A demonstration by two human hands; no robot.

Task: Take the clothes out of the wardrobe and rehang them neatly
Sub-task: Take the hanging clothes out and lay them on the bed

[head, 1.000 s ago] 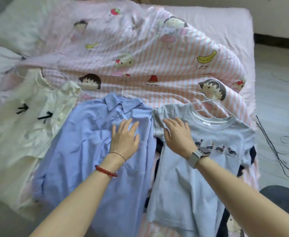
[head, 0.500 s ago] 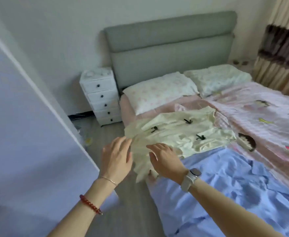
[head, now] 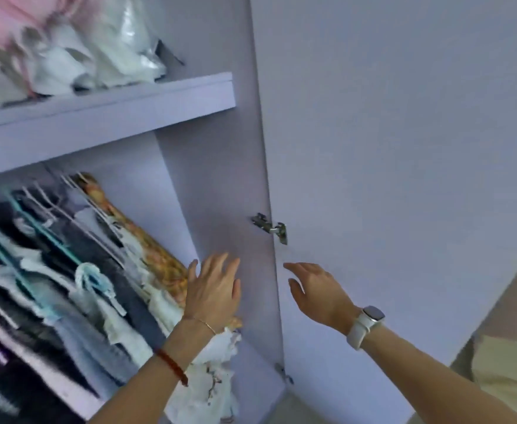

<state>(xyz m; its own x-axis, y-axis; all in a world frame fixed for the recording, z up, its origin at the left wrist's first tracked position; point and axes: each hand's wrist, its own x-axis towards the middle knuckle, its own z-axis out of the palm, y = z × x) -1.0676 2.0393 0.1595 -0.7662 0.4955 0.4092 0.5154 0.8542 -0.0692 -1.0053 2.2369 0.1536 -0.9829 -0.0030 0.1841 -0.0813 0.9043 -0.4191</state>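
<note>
I face the open wardrobe (head: 220, 185), pale lilac inside. A row of hanging clothes (head: 67, 270) fills the lower left, on white and teal hangers: dark, grey and white garments and an orange floral one (head: 147, 249) at the right end. My left hand (head: 212, 286), fingers spread and straight, is raised in front of the right end of the row and holds nothing. My right hand (head: 315, 289), with a white watch on the wrist, reaches forward with relaxed fingers near the door's inner edge and is empty too.
The wardrobe door (head: 404, 148) stands open on the right, with a metal hinge (head: 271, 228) at hand height. A shelf (head: 107, 105) above the rail carries bundled white and pink fabrics (head: 67, 41). A cream garment (head: 508, 368) on the bed shows at the lower right.
The view has swung from the bed and the laid-out shirts to the open wardrobe. Both hands have left the clothes on the bed and now reach toward the hanging row, empty.
</note>
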